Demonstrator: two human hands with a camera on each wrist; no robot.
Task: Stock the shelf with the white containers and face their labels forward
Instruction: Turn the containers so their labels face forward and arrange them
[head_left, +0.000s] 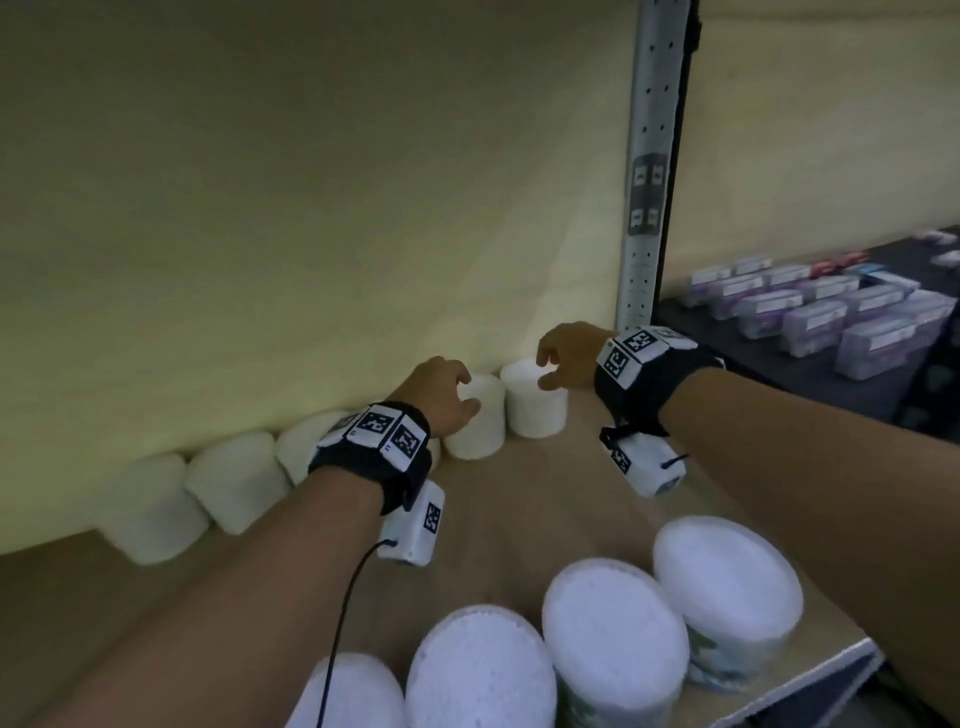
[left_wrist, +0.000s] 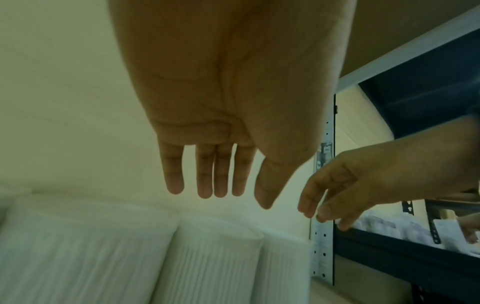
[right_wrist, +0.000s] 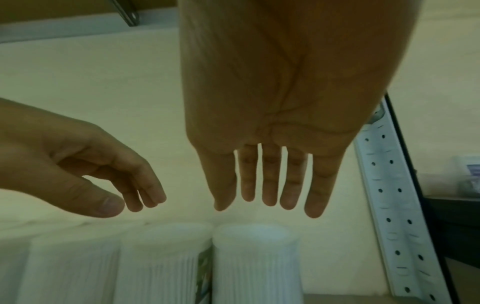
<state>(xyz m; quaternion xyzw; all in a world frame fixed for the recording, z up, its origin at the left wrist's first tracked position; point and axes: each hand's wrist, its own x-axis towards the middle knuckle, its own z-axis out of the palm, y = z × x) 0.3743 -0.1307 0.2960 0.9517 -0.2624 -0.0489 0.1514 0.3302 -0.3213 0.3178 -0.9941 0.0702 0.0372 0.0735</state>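
Several white ribbed containers stand in a row along the back of the shelf. My left hand hovers over the second container from the right, fingers loosely spread, holding nothing. My right hand hangs just above the rightmost container, also empty. The left wrist view shows the left hand with straight fingers above the containers. In the right wrist view the right hand is spread above the end container. More white containers stand in a front row; a green label shows on one side.
A perforated metal upright bounds the shelf on the right. Beyond it a dark shelf holds purple-labelled boxes. The cream back wall runs behind the row. The shelf's front edge lies by the front containers.
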